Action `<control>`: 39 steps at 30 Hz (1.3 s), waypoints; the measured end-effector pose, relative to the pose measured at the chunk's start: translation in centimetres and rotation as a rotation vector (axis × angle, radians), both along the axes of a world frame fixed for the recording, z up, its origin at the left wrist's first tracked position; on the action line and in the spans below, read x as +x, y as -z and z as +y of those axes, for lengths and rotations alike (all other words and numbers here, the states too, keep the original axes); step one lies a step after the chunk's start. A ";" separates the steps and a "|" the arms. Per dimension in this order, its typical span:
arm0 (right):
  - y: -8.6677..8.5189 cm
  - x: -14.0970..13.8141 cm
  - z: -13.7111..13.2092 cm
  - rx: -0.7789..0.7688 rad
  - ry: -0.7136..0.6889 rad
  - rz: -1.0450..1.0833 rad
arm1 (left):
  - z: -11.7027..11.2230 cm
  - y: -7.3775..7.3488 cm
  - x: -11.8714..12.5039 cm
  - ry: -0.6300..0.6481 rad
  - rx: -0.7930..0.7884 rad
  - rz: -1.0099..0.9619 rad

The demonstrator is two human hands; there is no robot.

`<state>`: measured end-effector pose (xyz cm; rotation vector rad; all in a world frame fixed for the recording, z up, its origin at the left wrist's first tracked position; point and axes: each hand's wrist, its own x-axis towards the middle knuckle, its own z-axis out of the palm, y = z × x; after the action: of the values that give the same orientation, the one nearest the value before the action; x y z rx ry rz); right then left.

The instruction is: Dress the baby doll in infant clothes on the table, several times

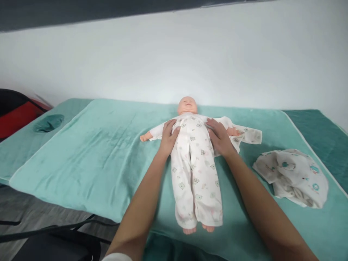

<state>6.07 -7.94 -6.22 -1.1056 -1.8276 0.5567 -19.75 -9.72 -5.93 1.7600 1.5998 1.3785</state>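
Note:
A baby doll (188, 106) lies on its back on the green-covered bed, head toward the wall and feet toward me. Its patterned white trousers (196, 174) are pulled high up the torso. My left hand (169, 137) rests against the doll's side on the left, fingers extended and thumb apart over the trouser top. At the opposite side my right hand (219, 136) lies likewise, fingers stretched along the waist. The undersides of both hands are hidden. A patterned white top (251, 135) is spread beneath the doll's arm on the right, one sleeve lying flat.
A crumpled white printed cloth (295, 177) lies on the right of the green bed cover (89, 156). The bed has a face hole (49, 123) at its left end. Behind stands a white wall (163, 61). A black chair (57, 244) is at lower left.

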 end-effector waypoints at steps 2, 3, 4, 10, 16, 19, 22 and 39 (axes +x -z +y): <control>-0.4 -0.9 -0.4 -0.073 -0.019 0.089 | 0.2 0.2 0.1 0.009 -0.011 -0.051; -0.6 -1.5 -0.4 -0.111 -0.025 0.132 | 0.2 0.2 0.1 0.020 -0.019 -0.065; -1.0 -2.0 -0.2 -0.146 -0.032 0.167 | 0.3 0.0 0.0 0.034 -0.028 -0.075; -4.3 -5.4 2.2 -0.264 -0.100 0.162 | 0.3 -0.7 -0.5 0.105 -0.068 -0.130; -4.8 -5.6 1.5 -0.226 -0.109 0.095 | -0.4 -0.8 0.2 0.059 -0.027 -0.044; -3.8 -4.8 0.2 -0.128 -0.086 0.082 | -0.8 -0.8 0.6 0.014 0.064 0.063; -3.3 -4.1 -1.0 -0.057 -0.053 0.086 | -1.2 -0.6 0.6 -0.046 0.150 0.128; -2.3 0.4 -6.7 -0.598 -0.263 0.158 | -1.4 0.6 -0.1 -0.169 -0.056 0.000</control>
<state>6.43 -14.60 -3.93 -1.1590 -1.7184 1.3711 -19.89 -11.11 -6.57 1.6245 1.8039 1.3933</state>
